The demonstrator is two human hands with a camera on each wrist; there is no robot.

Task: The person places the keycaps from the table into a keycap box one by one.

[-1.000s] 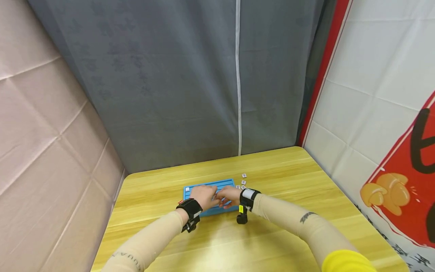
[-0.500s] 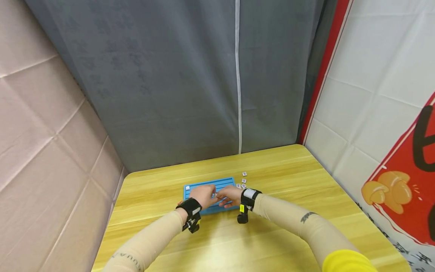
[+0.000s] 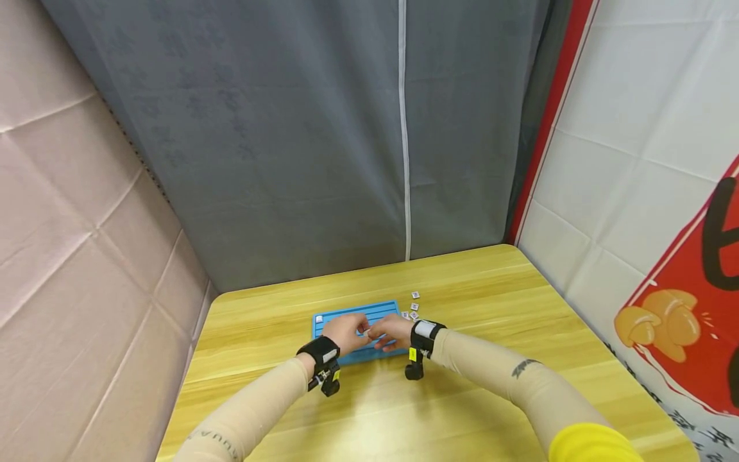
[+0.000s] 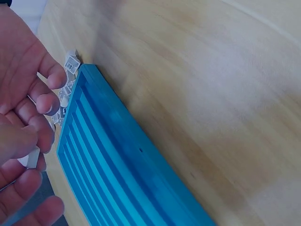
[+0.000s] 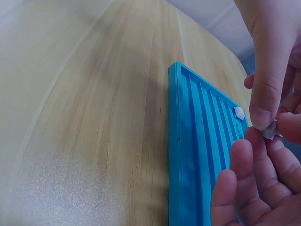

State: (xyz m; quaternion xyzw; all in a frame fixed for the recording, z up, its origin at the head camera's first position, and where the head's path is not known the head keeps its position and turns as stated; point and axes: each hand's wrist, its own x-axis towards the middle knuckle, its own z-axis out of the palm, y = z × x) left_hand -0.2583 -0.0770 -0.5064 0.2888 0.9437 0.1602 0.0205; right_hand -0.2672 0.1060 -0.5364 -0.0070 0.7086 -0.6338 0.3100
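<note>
In the head view my left hand (image 3: pixel 344 332) and right hand (image 3: pixel 394 330) meet over a blue ridged tray (image 3: pixel 378 307). A small white keycap (image 4: pixel 32 158) sits between their fingertips. The left wrist view has my left thumb and fingers pinching it, with the right hand's fingertips against it. From the right wrist, the keycap (image 5: pixel 271 130) shows between both hands' thumbs and fingers, partly covered. The right hand's other fingers are spread and loosely bent. Another white keycap (image 5: pixel 239 113) rests in the tray's far left corner.
Several loose printed keycaps (image 3: pixel 414 307) lie on the wooden table (image 3: pixel 462 301) beyond the tray's right end. A grey curtain (image 3: pixel 288 160) hangs behind the table, with a pale cloth wall (image 3: pixel 86 256) on the left and a white one (image 3: pixel 612 141) on the right.
Both hands stay over the tray. Their fingertips shift slightly around the keycap, which shows a little more between them now. The tray and the loose keycaps stay put.
</note>
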